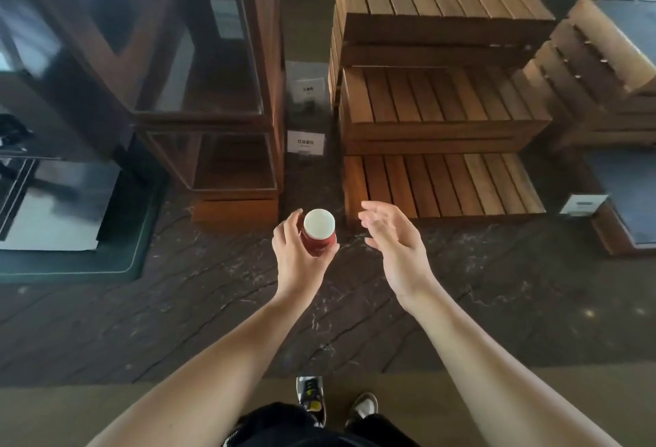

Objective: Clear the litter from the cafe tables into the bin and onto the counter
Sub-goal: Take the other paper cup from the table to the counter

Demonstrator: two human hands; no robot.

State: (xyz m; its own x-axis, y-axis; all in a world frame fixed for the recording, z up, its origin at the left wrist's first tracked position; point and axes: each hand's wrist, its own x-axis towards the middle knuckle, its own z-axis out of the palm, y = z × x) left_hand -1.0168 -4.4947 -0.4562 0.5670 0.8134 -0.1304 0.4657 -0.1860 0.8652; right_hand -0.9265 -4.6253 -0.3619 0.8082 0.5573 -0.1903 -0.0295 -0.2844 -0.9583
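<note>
- While the left hand (pixel 296 258) grips a red cup (pixel 319 237) round its body, with fingers on the cup's left side and the thumb under its right side, the cup stands upright over the dark marble counter (pixel 213 304); whether its base touches the stone cannot be told.
- White lid (pixel 319 223): closes the top of the cup and faces the camera as a plain round disc.
- Right hand (pixel 397 244): holds nothing, its fingers loosely spread and slightly bent, palm turned toward the cup, near it but apart from it.
- Both bare forearms reach forward from the lower edge of the view and converge over the middle of the counter.
- Glass display case (pixel 213 91): a wood-framed cabinet on the counter, beyond and to the left of the cup, its near end resting on a wooden base.
- Stepped wooden stand (pixel 440 99): three slatted tiers rising away from the person, beyond and to the right of the cup; the right hand's fingertips overlap its lowest tier in the view.
- Sign card (pixel 306 142): a small white card with dark print, standing between the case and the stand; a second card (pixel 310 91) stands farther back in the same gap.
- Dark mat (pixel 142 226): lies on the counter at the left and carries a glossy flat panel (pixel 53 205).
- Second slatted stand (pixel 603 56): at the far right, with a small white label (pixel 582 204) in front of it.
- Shoes (pixel 310 397): visible on the tan floor below the counter's near edge.
</note>
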